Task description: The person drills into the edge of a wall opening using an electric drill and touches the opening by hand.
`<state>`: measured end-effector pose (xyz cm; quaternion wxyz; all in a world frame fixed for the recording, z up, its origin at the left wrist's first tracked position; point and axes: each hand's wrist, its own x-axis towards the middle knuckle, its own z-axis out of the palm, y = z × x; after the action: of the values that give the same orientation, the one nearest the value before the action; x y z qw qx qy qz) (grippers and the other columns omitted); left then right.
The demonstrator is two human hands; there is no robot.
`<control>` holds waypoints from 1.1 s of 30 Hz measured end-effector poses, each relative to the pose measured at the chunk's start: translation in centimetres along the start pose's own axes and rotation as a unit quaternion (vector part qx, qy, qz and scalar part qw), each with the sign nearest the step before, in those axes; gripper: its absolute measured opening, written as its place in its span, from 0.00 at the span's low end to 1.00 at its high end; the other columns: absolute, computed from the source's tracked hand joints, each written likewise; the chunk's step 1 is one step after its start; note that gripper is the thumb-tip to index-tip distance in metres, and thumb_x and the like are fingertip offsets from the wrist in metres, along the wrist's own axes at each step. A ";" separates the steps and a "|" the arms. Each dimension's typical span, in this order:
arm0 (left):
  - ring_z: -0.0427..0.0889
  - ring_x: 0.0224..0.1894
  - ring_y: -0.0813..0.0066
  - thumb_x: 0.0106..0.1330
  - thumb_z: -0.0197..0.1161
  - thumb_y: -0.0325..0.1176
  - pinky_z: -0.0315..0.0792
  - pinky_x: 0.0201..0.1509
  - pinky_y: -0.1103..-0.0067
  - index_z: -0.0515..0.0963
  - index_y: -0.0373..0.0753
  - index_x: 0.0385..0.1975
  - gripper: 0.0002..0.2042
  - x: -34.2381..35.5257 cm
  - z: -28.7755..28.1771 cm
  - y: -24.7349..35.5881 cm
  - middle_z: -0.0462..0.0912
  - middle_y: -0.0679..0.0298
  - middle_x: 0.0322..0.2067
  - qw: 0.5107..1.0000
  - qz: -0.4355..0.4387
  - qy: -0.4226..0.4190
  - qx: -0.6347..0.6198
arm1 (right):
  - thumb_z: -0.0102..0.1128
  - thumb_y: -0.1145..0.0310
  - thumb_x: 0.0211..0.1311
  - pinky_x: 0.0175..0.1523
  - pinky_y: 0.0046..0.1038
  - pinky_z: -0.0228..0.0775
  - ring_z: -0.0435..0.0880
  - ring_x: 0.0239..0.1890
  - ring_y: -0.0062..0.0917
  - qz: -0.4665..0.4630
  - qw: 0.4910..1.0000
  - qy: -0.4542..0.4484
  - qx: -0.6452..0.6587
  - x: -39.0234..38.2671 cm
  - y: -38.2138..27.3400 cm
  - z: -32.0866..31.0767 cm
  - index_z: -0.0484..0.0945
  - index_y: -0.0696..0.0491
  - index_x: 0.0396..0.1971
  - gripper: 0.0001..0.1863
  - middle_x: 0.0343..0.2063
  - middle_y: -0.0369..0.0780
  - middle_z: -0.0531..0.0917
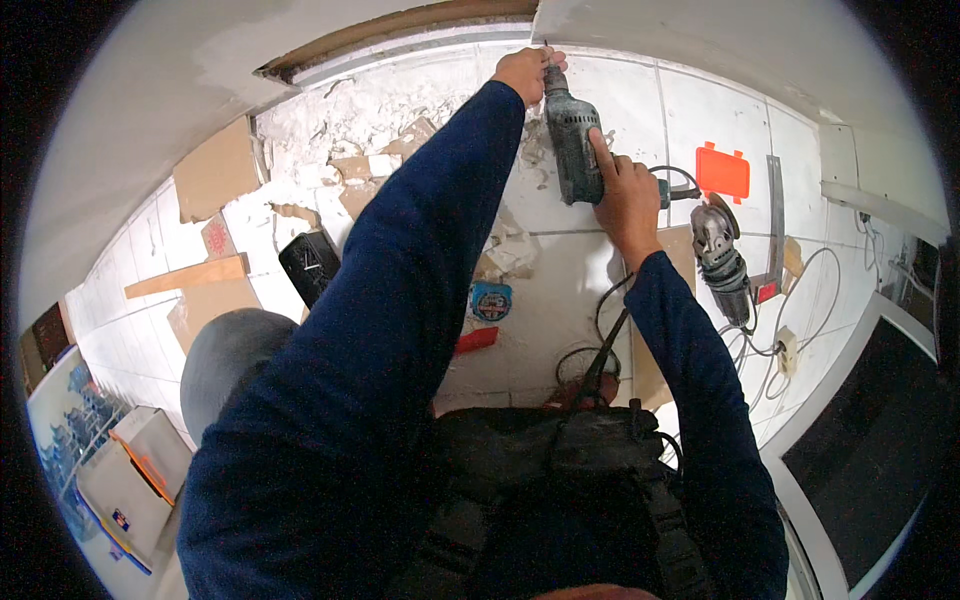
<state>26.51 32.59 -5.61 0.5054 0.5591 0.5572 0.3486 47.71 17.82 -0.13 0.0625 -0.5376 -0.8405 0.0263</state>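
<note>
Drill [576, 145] nr wall [650, 32]. R hand [630, 205] clamped round drill's rear; L hand [524, 75] at chuck [555, 78] — can't tell if closed on it. Risk: accidental start — poss. L hand injury.

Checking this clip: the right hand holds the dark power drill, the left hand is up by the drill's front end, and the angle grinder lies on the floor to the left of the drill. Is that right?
Not quite: the angle grinder lies to the right of the power drill, as the head view shows. The rest stands.
</note>
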 end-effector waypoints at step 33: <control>0.85 0.41 0.50 0.58 0.62 0.61 0.76 0.45 0.68 0.77 0.19 0.36 0.37 -12.3 7.3 2.1 0.83 0.39 0.35 0.938 -0.212 0.205 -0.181 | 0.66 0.80 0.42 0.51 0.41 0.69 0.76 0.51 0.41 0.011 0.999 0.020 0.046 0.9 -3.0 -0.1 0.53 0.42 0.72 0.53 0.51 0.46 0.75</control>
<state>32.35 19.56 -3.23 0.5352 0.2437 0.6814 0.4357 44.66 17.39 0.33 0.1041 -0.5441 -0.8308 0.0549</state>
